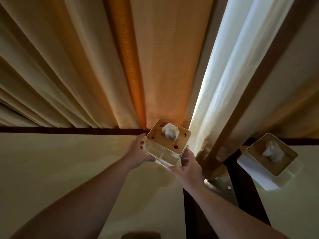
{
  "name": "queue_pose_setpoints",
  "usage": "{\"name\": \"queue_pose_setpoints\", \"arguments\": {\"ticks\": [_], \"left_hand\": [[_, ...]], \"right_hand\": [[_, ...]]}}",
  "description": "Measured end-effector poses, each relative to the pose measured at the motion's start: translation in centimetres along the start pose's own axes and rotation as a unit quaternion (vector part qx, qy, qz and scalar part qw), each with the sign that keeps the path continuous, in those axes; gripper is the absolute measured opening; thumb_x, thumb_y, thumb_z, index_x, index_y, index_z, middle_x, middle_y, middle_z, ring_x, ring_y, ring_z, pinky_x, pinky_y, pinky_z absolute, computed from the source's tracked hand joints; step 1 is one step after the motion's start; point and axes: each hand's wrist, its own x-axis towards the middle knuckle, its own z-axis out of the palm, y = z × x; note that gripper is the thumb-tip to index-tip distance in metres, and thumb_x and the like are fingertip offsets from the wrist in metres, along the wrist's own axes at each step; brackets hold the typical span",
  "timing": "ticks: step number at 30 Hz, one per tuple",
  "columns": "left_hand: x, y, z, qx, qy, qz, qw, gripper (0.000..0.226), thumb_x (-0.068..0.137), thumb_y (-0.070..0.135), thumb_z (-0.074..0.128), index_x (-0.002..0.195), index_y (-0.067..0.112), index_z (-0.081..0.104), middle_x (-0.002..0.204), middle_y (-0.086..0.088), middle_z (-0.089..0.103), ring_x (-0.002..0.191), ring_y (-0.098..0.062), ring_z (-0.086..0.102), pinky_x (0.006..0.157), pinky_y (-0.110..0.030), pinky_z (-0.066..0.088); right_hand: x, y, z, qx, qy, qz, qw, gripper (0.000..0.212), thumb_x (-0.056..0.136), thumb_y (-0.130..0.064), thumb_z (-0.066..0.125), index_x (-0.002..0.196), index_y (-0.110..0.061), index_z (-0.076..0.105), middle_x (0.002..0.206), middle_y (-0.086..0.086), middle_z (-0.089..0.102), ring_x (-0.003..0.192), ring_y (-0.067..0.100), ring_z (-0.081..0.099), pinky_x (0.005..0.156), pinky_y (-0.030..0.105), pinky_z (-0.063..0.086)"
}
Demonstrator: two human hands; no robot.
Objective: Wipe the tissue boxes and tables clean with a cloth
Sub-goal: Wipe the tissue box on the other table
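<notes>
1. 2 hands on 1 tissue box, which sits at the far edge of the near table, about 12 o'clock from the person, against the curtains.
2. Left hand: fingers curled round the box's 9 o'clock wall, gripping it.
3. Box lid: wooden, with about 4 red spots; a white tissue stands out of the centre slot.
4. Right hand: holds the box's near corner at about 5 o'clock, thumb on the wall.
5. A second tissue box stands on the neighbouring table at 3 o'clock, well apart, untouched.
6. No cloth visible; a dark shape at 6 o'clock is too blurred to identify.
7. Risks, judged: a tilted box could drop its lid or tissue; a slipping grip near the table edge could send it into the gap between the tables; the spots may smear if wiped dry.
</notes>
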Motion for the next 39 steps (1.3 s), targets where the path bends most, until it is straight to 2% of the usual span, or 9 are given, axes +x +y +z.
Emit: {"name": "queue_pose_setpoints", "arguments": {"ticks": [2, 5, 8, 12, 16, 24, 33, 37, 39], "left_hand": [[0.8, -0.1, 0.0, -0.011, -0.022, 0.007, 1.000, 0.130, 0.043, 0.030, 0.100, 0.153, 0.043, 0.032, 0.132, 0.006, 0.056, 0.119, -0.021, 0.059, 0.094, -0.049, 0.057], [1.3, -0.2, 0.3, -0.030, -0.028, 0.030, 0.999, 0.119, 0.049, 0.020, 0.100, 0.149, 0.042, 0.038, 0.122, 0.008, 0.061, 0.114, -0.021, 0.063, 0.093, -0.048, 0.058], [1.2, -0.9, 0.5, -0.050, -0.020, 0.048, 0.997, 0.123, 0.038, 0.041, 0.097, 0.146, 0.045, 0.039, 0.128, 0.003, 0.061, 0.118, -0.022, 0.058, 0.099, -0.051, 0.054], [0.1, -2.1, -0.7, -0.071, -0.012, 0.068, 0.995, 0.124, 0.033, 0.057, 0.094, 0.143, 0.051, 0.037, 0.137, -0.002, 0.056, 0.124, -0.026, 0.054, 0.102, -0.054, 0.052], [-3.3, -4.5, -4.1, -0.090, 0.021, 0.078, 0.993, 0.126, 0.030, 0.066, 0.091, 0.142, 0.048, 0.037, 0.137, -0.001, 0.053, 0.125, -0.028, 0.052, 0.102, -0.055, 0.051], [-11.9, -14.2, -11.2, -0.093, 0.100, 0.034, 0.990, 0.128, 0.027, 0.084, 0.085, 0.139, 0.051, 0.032, 0.129, 0.001, 0.059, 0.114, -0.023, 0.060, 0.092, -0.052, 0.057], [-18.8, -21.8, -12.2, -0.075, 0.132, 0.001, 0.988, 0.110, 0.049, 0.055, 0.095, 0.140, 0.047, 0.035, 0.114, 0.012, 0.066, 0.097, -0.009, 0.066, 0.081, -0.036, 0.058], [-19.8, -22.6, -11.7, -0.071, 0.133, 0.003, 0.989, 0.105, 0.050, 0.053, 0.095, 0.137, 0.047, 0.037, 0.110, 0.015, 0.066, 0.094, -0.006, 0.067, 0.080, -0.037, 0.059], [-20.0, -22.5, -11.9, -0.064, 0.122, 0.001, 0.990, 0.108, 0.049, 0.056, 0.094, 0.138, 0.047, 0.034, 0.112, 0.015, 0.064, 0.097, -0.006, 0.066, 0.083, -0.037, 0.059]], "right_hand": [[0.2, 0.2, 0.3, 0.023, 0.000, 0.001, 1.000, 0.098, 0.073, -0.050, 0.092, 0.154, -0.040, 0.038, 0.131, -0.016, 0.066, 0.097, -0.003, 0.072, 0.080, 0.024, 0.064], [0.2, -0.4, 0.8, 0.042, 0.012, 0.001, 0.999, 0.094, 0.076, -0.042, 0.093, 0.154, -0.038, 0.040, 0.127, -0.018, 0.068, 0.096, -0.006, 0.071, 0.076, 0.016, 0.061], [-0.1, -1.0, 1.2, 0.060, 0.026, 0.004, 0.998, 0.090, 0.076, -0.036, 0.094, 0.150, -0.042, 0.043, 0.122, -0.020, 0.070, 0.097, -0.004, 0.073, 0.076, 0.018, 0.061], [-0.7, -2.3, 1.8, 0.053, 0.033, 0.000, 0.998, 0.089, 0.074, -0.044, 0.093, 0.145, -0.056, 0.041, 0.121, -0.021, 0.069, 0.102, 0.005, 0.073, 0.075, 0.022, 0.063], [-2.9, -4.5, 4.4, 0.021, 0.019, -0.002, 1.000, 0.099, 0.074, -0.038, 0.095, 0.156, -0.043, 0.038, 0.121, -0.009, 0.066, 0.092, 0.010, 0.074, 0.066, 0.018, 0.060], [-8.1, -8.4, 13.3, -0.016, -0.091, -0.037, 0.995, 0.099, 0.078, -0.033, 0.093, 0.157, -0.036, 0.034, 0.125, -0.011, 0.066, 0.104, 0.011, 0.070, 0.076, 0.025, 0.064], [-14.3, -7.6, 19.0, -0.059, -0.129, -0.012, 0.990, 0.106, 0.074, -0.052, 0.093, 0.159, -0.039, 0.030, 0.122, -0.012, 0.066, 0.098, 0.007, 0.068, 0.073, 0.023, 0.061], [-15.1, -7.0, 19.0, -0.057, -0.132, -0.015, 0.989, 0.110, 0.069, -0.061, 0.090, 0.160, -0.040, 0.030, 0.125, -0.010, 0.067, 0.102, 0.010, 0.069, 0.083, 0.036, 0.065], [-15.0, -7.0, 18.9, -0.077, -0.136, -0.015, 0.988, 0.110, 0.072, -0.057, 0.090, 0.161, -0.040, 0.028, 0.125, -0.011, 0.066, 0.102, 0.010, 0.068, 0.084, 0.036, 0.065]]}}
